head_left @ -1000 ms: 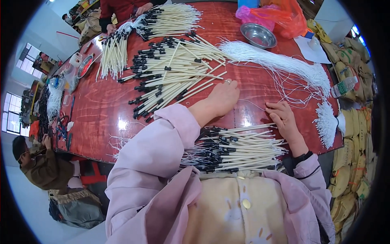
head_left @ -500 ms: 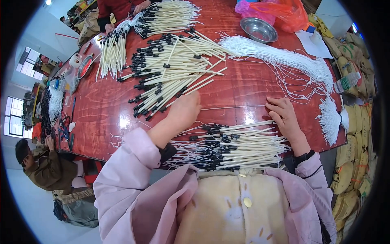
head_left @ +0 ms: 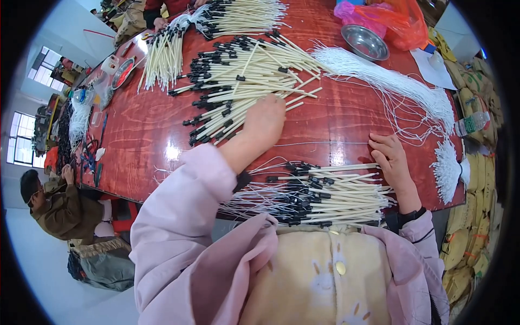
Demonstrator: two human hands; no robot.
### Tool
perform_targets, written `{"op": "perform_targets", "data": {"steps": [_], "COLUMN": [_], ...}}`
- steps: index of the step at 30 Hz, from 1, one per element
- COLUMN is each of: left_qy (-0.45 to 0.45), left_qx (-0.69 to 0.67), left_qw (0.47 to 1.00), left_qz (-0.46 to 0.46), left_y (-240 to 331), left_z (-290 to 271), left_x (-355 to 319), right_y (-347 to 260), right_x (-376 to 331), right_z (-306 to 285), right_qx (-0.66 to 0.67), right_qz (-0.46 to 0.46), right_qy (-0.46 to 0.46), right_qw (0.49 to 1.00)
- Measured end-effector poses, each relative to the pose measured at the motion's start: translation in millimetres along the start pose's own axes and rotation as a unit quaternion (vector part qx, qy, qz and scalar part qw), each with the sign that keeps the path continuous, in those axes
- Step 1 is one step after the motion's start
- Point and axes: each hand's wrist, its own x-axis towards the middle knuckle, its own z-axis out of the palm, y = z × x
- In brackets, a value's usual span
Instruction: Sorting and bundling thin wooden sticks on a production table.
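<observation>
My left hand reaches onto the near edge of a pile of cream tubes with black clips. Its fingers point down and away, so their grip is hidden. Beside the near table edge, my right hand has its fingers closed at the end of a thin white string. The string runs almost straight across the table toward my left forearm. Just below both hands lies a second row of cream tubes with black clips, white strings trailing from their left ends.
A long bundle of white strings lies at the far right, near a metal bowl and red and pink plastic bags. Another person's hand is by the far tube bundles. One more person sits at the left.
My left hand has moved away from me, onto the tube pile. My right hand stays at the string's end. The whole view has shifted slightly.
</observation>
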Motion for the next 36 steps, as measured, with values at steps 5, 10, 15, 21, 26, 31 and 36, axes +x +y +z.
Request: {"op": "perform_targets", "data": {"steps": [5, 10, 15, 21, 26, 31, 36], "left_qy": [0.002, -0.017, 0.005, -0.008, 0.000, -0.012, -0.018], "left_qx": [0.038, -0.017, -0.258, -0.190, -0.188, -0.188, -0.185], "left_qw": [0.998, 0.999, 0.966, 0.982, 0.982, 0.981, 0.981], "left_qz": [0.046, 0.034, 0.026, -0.013, -0.031, -0.049, -0.048], "left_y": [-1.8, 8.3, -12.8, -52.4, -57.0, -59.3, -57.7], "left_z": [5.7, -25.6, -71.7, -75.3, -73.8, -72.0, -69.7], "left_x": [17.7, 13.1, -19.9, -92.1, -109.9, -113.3, -112.9], "right_y": [-8.1, -1.9, 5.3, -5.3, -2.7, -5.0, -0.6], "right_x": [6.2, 1.3, 1.4, 8.9, 6.1, 7.1, 6.0], "right_z": [0.7, 3.3, 5.1, 9.7, 9.3, 9.2, 11.3], "right_qx": [-0.002, 0.025, 0.036, 0.067, 0.067, 0.064, 0.071], "right_qz": [0.004, 0.019, 0.027, 0.009, 0.033, 0.034, 0.038], "right_qy": [0.002, 0.010, 0.025, 0.034, 0.000, 0.000, 0.000], "right_qw": [1.000, 0.999, 0.999, 0.997, 0.997, 0.997, 0.997]}}
